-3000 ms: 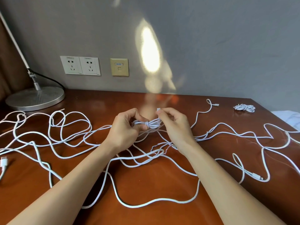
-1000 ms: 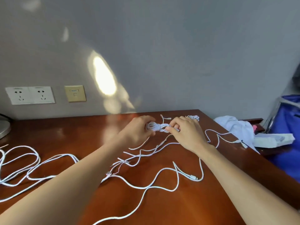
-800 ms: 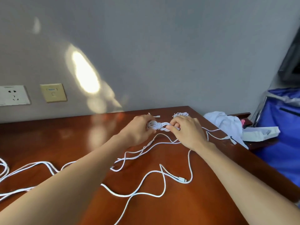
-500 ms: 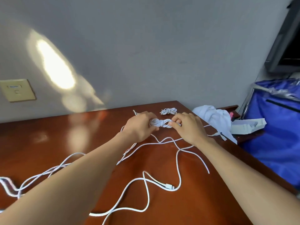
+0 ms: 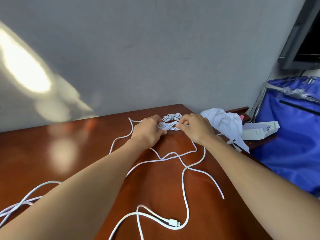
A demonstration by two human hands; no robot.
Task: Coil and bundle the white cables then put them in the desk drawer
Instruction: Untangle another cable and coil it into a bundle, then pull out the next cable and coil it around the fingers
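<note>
My left grip (image 5: 149, 131) and my right grip (image 5: 195, 129) each pinch one end of a coiled white cable bundle (image 5: 167, 126), which is held between them at the glossy red-brown wooden bench (image 5: 69, 153). Just beyond my fingertips lies a second small coiled white bundle (image 5: 172, 117). Loose white cable (image 5: 183, 179) trails from under both grips towards me. A crumpled white cloth (image 5: 223, 118) sits right of my right grip.

White cloth (image 5: 220, 116), blue bag (image 5: 285, 135), dark screen (image 5: 308, 40), grey wall (image 5: 155, 49)
</note>
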